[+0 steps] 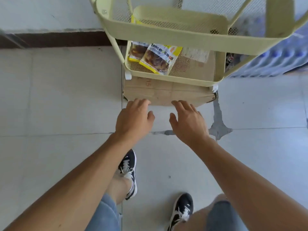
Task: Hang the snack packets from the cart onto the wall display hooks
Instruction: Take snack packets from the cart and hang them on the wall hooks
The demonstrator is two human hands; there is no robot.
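Two empty hands reach toward a yellow cart [183, 33] holding snack packets.

From the left: bare tiled floor [58, 97] gives open room up to a dark skirting strip [55, 40]. The left hand [134, 118] and right hand [188, 121] hover side by side with fingers loosely spread, holding nothing, near the front edge of a cardboard box [166, 95] under the cart. In the cart's lower mesh tray [175, 80], two packets [157, 59] overlap at the left side; the front one reads "TANG M U M U", partly blurred. Another yellow packet [133, 20] shows in a higher tray. Blue objects [275, 60] crowd the right.
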